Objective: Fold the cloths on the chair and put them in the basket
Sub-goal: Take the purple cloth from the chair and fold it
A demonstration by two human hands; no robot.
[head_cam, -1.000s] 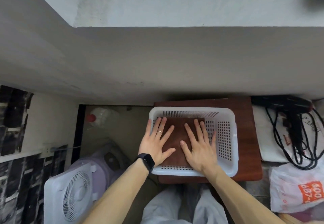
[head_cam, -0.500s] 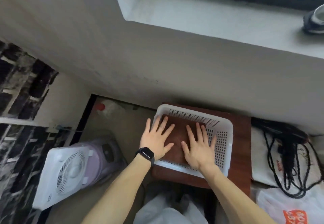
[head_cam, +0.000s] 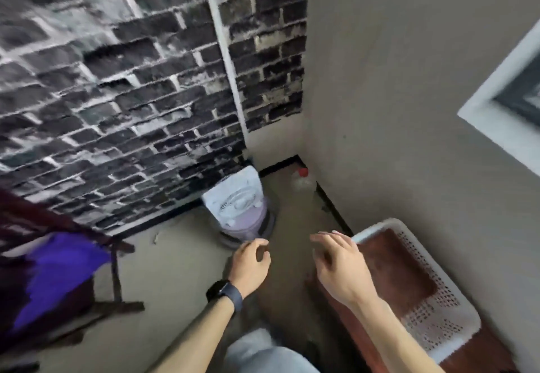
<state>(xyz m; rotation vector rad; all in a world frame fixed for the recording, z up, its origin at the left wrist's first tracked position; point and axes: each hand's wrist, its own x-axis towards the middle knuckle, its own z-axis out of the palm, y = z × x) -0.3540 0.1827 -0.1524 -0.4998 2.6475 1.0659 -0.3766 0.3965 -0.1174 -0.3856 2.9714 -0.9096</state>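
Both hands, left hand (head_cam: 250,267) loosely curled and right hand (head_cam: 340,267) spread, are seen empty. A brown cloth (head_cam: 400,273) lies in the basket (head_cam: 455,311) at four o'clock; a purple cloth (head_cam: 58,270) waits on the chair (head_cam: 117,282) at nine o'clock. It could be dragged onto the floor if snatched by one corner.

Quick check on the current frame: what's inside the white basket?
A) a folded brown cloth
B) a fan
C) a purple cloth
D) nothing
A: a folded brown cloth lies flat on the floor of the white basket, while the purple cloth hangs on the chair at far left and both hands, left hand and right hand, are out of the basket and empty.
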